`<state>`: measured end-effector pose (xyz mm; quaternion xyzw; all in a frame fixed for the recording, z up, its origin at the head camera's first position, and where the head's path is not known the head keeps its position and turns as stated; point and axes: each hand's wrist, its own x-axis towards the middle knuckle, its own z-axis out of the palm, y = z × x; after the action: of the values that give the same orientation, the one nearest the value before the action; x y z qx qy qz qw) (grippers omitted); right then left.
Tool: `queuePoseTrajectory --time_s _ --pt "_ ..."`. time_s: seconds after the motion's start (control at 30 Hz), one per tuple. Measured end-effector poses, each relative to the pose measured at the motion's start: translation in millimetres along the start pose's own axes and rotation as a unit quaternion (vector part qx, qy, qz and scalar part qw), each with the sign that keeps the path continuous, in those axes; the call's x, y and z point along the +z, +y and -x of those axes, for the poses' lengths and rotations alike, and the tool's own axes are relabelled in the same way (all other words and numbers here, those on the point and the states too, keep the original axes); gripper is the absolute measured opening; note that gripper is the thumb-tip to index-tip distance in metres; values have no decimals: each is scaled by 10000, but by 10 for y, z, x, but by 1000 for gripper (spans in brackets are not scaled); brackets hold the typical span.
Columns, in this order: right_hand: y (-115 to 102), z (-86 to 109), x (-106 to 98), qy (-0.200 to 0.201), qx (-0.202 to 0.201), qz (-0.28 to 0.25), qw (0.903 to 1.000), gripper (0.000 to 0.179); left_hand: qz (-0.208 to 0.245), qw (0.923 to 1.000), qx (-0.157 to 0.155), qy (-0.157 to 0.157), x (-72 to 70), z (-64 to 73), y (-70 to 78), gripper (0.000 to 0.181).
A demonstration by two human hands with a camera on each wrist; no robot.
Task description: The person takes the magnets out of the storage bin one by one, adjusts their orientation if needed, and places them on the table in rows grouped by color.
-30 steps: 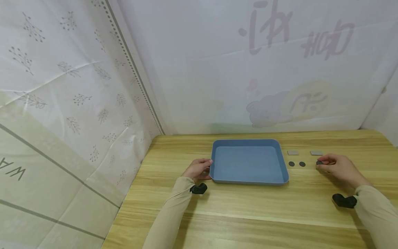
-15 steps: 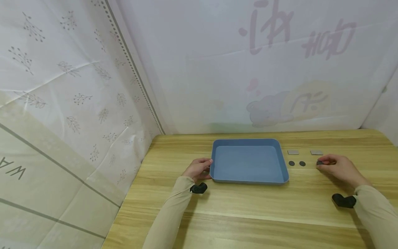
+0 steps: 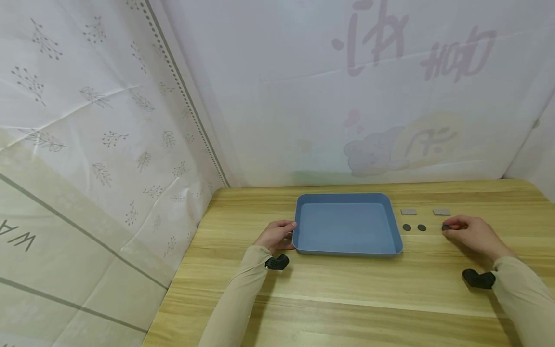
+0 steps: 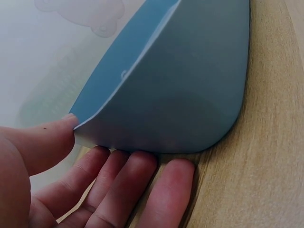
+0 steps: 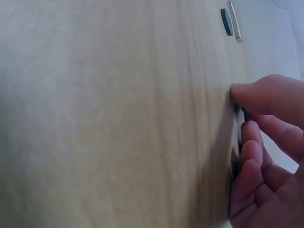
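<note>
A blue rectangular tray (image 3: 347, 229) lies on the wooden table. My left hand (image 3: 275, 234) holds its left end; in the left wrist view the thumb is at the rim and the fingertips meet the bottom edge of the tray's wall (image 4: 190, 80). To the tray's right, my right hand (image 3: 474, 234) pinches a small dark disc (image 3: 445, 227) between thumb and fingers, right at the tabletop. The fingers mostly hide this disc in the right wrist view. Two similar discs, one near the tray (image 3: 406, 227) and another disc (image 3: 421, 228) beside it, lie flat.
Behind the discs lie two small grey rectangular plates, the left plate (image 3: 408, 212) and the right plate (image 3: 441, 212). A printed white cloth (image 3: 277, 106) hangs at the table's back edge, with another patterned cloth (image 3: 108, 144) on the left. Wooden tabletop (image 3: 347, 299) stretches in front of the tray.
</note>
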<state>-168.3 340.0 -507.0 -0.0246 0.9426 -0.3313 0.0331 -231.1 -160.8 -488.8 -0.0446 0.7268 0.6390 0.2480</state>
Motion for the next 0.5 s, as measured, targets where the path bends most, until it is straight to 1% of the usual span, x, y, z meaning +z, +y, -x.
queuePoseTrajectory --time_s 0.07,0.17,0.3,0.5 --pt "-8 8 -13 -83 -1 -33 10000 42 -17 10000 31 -1 1 3 1 45" --pt "-18 19 -28 -167 -38 -89 9998 41 25 10000 -74 38 4 -1 11 41" --pt "-11 19 -25 -133 -66 -49 9999 40 22 9998 -156 115 2 -46 -16 40" --pt "12 16 -9 -53 -66 32 10000 40 39 9998 -167 98 -5 -66 -33 40"
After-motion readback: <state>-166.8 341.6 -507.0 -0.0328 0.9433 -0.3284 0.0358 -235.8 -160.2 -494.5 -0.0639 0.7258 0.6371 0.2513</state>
